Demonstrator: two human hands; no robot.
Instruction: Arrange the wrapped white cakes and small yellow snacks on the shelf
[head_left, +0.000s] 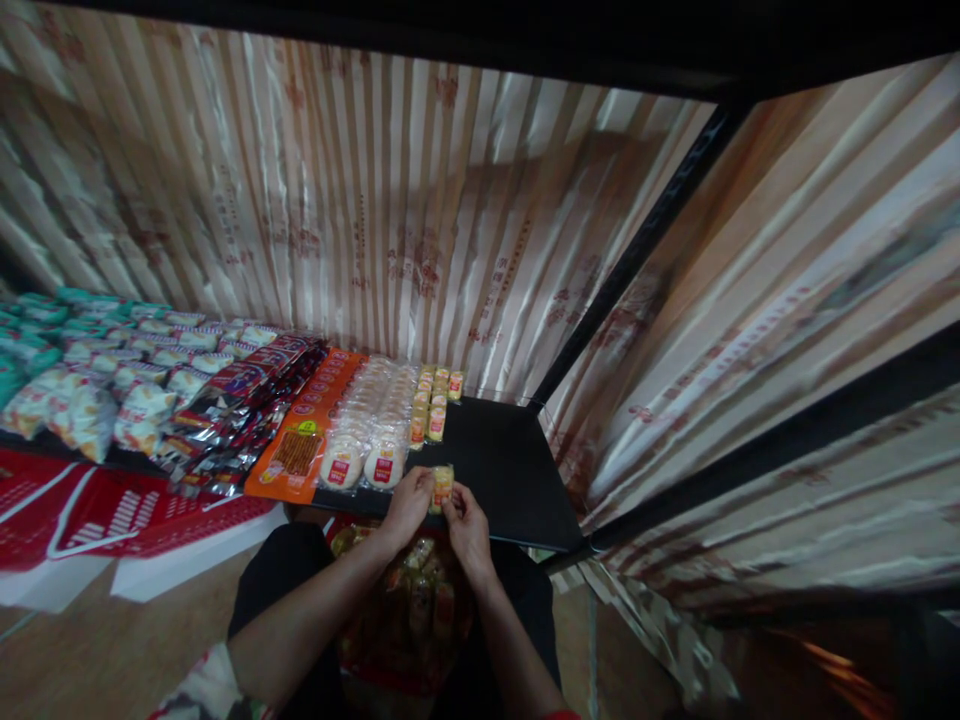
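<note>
Both of my hands pinch one small yellow snack packet (442, 487) at the front edge of a black shelf (510, 480). My left hand (407, 506) grips the packet's left side and my right hand (465, 525) its right side, fingers closed. Just beyond, a row of the same yellow packets (433, 405) runs toward the back of the shelf. Below my wrists, on my lap, sits a clear bag (416, 600) holding several more such packets.
Left of the yellow row lie round white cakes (367, 430), orange packs (300, 445), dark foil packs (232, 410) and white and teal bags (90, 380). A striped curtain (375, 220) hangs behind. A black post (637, 250) bounds the shelf on the right. Red-and-white cartons (112, 520) stand low on the left.
</note>
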